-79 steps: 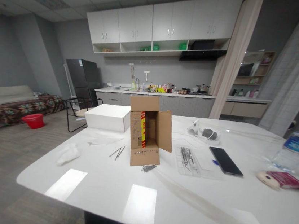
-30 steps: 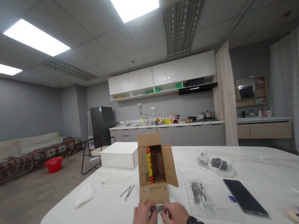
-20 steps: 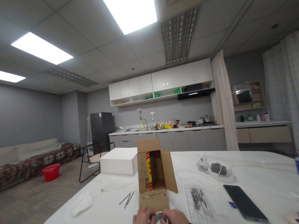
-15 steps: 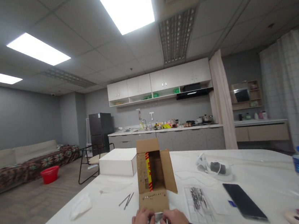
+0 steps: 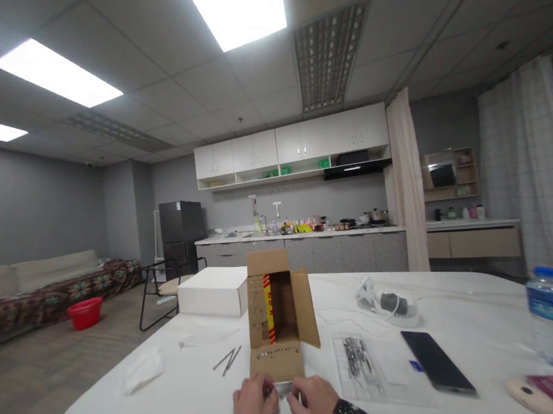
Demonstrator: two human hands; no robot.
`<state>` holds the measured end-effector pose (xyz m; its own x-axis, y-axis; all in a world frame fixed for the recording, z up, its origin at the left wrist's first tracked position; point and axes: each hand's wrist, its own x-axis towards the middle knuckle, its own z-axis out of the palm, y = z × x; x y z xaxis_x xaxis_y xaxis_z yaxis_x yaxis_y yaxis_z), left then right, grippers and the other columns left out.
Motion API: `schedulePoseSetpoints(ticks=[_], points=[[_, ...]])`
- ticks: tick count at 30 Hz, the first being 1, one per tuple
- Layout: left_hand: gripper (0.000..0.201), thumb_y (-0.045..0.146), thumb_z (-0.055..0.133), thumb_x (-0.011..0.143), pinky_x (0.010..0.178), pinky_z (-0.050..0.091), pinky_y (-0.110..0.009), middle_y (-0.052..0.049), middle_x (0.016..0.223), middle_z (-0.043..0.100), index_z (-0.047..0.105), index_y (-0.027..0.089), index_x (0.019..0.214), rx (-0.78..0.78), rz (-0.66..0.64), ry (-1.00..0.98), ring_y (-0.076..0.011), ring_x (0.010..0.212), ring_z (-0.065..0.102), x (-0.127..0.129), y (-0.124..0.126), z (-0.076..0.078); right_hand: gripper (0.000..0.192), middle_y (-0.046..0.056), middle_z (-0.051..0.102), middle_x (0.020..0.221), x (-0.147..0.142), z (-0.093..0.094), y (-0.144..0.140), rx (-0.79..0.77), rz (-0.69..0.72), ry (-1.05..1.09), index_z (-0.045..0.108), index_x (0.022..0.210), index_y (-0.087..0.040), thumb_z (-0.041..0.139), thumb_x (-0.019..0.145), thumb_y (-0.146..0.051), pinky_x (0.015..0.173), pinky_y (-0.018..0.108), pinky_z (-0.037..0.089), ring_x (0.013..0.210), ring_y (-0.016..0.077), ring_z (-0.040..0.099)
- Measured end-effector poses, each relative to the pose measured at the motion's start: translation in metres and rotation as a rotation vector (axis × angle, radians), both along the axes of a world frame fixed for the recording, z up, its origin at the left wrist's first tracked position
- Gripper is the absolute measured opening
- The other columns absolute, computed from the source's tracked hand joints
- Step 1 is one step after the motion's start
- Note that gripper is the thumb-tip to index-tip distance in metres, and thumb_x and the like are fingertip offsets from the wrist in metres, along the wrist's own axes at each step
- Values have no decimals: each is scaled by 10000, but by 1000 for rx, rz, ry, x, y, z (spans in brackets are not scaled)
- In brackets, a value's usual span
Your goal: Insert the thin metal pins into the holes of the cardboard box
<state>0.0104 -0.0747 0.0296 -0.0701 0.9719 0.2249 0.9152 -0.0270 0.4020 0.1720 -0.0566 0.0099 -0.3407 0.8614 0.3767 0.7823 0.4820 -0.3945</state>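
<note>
My left hand (image 5: 254,411) and right hand (image 5: 311,404) meet over a small bundle of nails (image 5: 283,389), fingers of both curled round it and pinching it between them, just short of the lowest flap of the cardboard box (image 5: 276,321). That box lies on its side straight ahead of my fingers, open toward me, and the flap shows a row of small holes, a few with what look like nail heads in them; I judge the job barely begun, with most of the nails not yet in. Three loose nails (image 5: 227,359) lie ahead and left of my left hand; a clear tray of nails (image 5: 357,359) sits ahead and right of my right. Past it lie a black phone (image 5: 436,370) and a water bottle (image 5: 551,319). All rest on a glossy white table (image 5: 192,405). Beyond the box: a white box (image 5: 210,291), then a kitchen counter (image 5: 303,232) and a black fridge (image 5: 180,227).
</note>
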Motion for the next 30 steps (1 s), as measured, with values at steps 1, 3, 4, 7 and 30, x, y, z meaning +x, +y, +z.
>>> schedulePoseSetpoints(ticks=[1, 3, 4, 7, 30], points=[[216, 280, 445, 806, 818, 341, -335, -45, 994, 666, 638, 217, 881, 0, 3, 5, -215, 998, 553, 0, 0, 0, 243, 23, 658, 637, 0, 0, 0, 1, -6, -2, 665, 744, -219, 472, 799, -355, 578, 241, 322, 644, 159, 587], [218, 273, 442, 804, 819, 336, -334, -42, 994, 664, 636, 213, 883, 3, 7, -4, -210, 991, 554, -1, 0, 0, 254, 19, 660, 634, 0, 1, 0, -1, 18, -3, 659, 749, -219, 457, 815, -359, 578, 241, 319, 634, 153, 586], [212, 265, 450, 795, 820, 333, -333, -43, 995, 663, 636, 210, 883, -10, 5, -8, -208, 991, 553, -2, 0, 0, 256, 18, 658, 626, 0, 1, 0, -9, 26, -6, 655, 744, -217, 455, 816, -359, 572, 241, 315, 621, 150, 584], [211, 261, 452, 789, 823, 324, -344, -51, 992, 662, 632, 200, 880, -10, 16, -9, -216, 990, 549, -2, 0, -1, 257, 17, 654, 622, 0, 1, 1, -15, 32, -12, 654, 747, -211, 455, 819, -358, 569, 240, 309, 617, 146, 584], [286, 267, 342, 861, 840, 297, -364, -91, 1041, 639, 603, 175, 933, -4, -3, 40, -238, 998, 524, -5, 4, -11, 268, 5, 636, 602, 0, -3, 5, -12, 38, -33, 654, 749, -213, 449, 825, -367, 548, 234, 283, 586, 136, 561]])
